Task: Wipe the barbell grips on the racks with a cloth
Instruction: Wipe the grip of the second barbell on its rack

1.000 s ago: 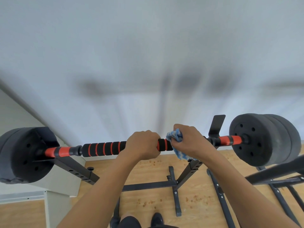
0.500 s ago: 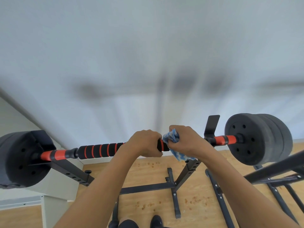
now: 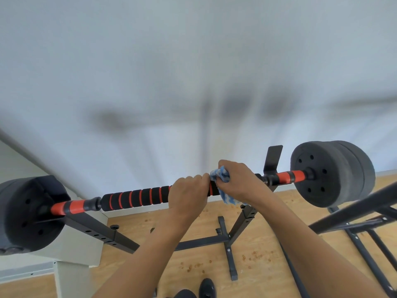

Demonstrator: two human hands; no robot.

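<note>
Barbell grip (image 3: 137, 198) bare leftward; left fingers (image 3: 194, 179) curl round it, right fingers (image 3: 224, 164) clamp cloth (image 3: 221, 175).

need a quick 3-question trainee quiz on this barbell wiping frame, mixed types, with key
1. Multiple choice: which hand wraps the blue cloth round the barbell? A) left B) right C) neither
2. True or false: the left hand grips the foam grip directly, with no cloth under it.
3. Fill the blank: the foam grip is black with ___ rings.

Key
1. B, the right hand
2. True
3. orange
</note>
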